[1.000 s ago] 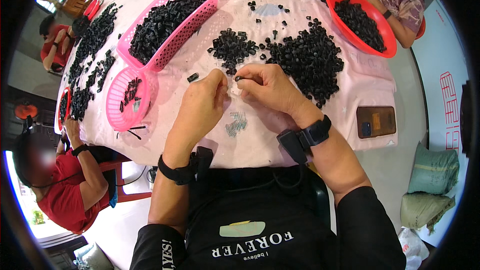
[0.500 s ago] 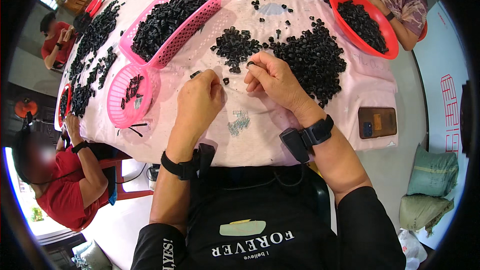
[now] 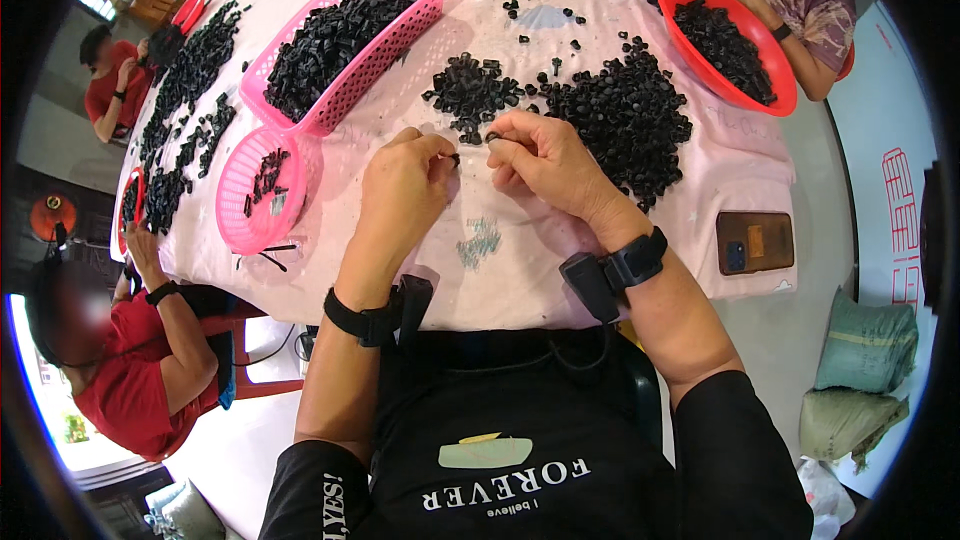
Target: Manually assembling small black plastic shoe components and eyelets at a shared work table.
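Observation:
My left hand [image 3: 405,185] is over the middle of the pink tablecloth, thumb and index finger pinched on a small black plastic part [image 3: 456,160]. Just to its right, my right hand [image 3: 545,160] grips another small black piece [image 3: 492,137] between thumb and forefinger. The two pieces are close together but apart. Beyond my fingertips is a small pile of black tube-shaped parts [image 3: 470,95]. A bigger heap of black cap-like parts [image 3: 625,125] spreads beside and beyond my right hand.
A pink rectangular basket [image 3: 348,105] full of black parts stands at far left. Nearer is a round pink basket [image 3: 230,195] with several pieces. A red basin [image 3: 785,70] and a phone [image 3: 755,243] lie right. Co-workers sit around the table [image 3: 560,290].
My left hand has moved slightly right and its fingertips now pinch a part where a loose black piece lay on the cloth. My right hand has shifted slightly left, still holding its piece.

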`<state>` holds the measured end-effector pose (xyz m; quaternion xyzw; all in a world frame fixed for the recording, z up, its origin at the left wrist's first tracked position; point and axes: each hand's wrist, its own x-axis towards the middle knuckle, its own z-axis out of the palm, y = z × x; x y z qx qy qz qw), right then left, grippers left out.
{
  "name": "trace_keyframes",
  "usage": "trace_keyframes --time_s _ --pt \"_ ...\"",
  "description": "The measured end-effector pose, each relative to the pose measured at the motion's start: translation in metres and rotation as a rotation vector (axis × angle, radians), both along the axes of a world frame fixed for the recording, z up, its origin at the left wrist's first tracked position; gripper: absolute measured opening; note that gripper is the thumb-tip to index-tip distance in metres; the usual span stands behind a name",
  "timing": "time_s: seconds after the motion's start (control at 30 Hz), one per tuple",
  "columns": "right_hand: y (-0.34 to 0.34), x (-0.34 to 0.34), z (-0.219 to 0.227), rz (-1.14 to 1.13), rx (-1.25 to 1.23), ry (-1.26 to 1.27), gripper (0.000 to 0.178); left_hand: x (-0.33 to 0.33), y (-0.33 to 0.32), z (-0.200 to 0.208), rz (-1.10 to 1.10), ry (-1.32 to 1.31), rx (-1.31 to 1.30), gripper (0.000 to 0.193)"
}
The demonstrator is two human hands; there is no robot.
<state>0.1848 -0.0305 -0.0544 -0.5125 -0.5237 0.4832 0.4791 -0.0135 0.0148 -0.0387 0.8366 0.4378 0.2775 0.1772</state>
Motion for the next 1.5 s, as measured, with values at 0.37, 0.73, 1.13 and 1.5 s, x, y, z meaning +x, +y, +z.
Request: trace_keyframes --time_s 0.37,0.73,1.13,1.5 --pt "0.000 0.002 -0.004 0.031 0.059 -0.106 0.020 0.006 -0.003 0.002 -0.078 -0.007 -0.085 0.017" --pt "-0.001 0.003 0.000 0.015 0.016 -0.080 0.020 -0.026 -0.018 0.021 -0.170 -0.218 -0.654 0.009" --pt "-0.001 0.004 0.002 0.012 -0.027 -0.021 0.019 -0.012 -0.014 0.012 -0.073 -0.336 -0.485 0.009" --pt "-0.001 0.001 0.002 -0.056 -0.021 0.031 0.015 -0.003 -0.014 0.009 -0.112 -0.216 -0.375 0.009"
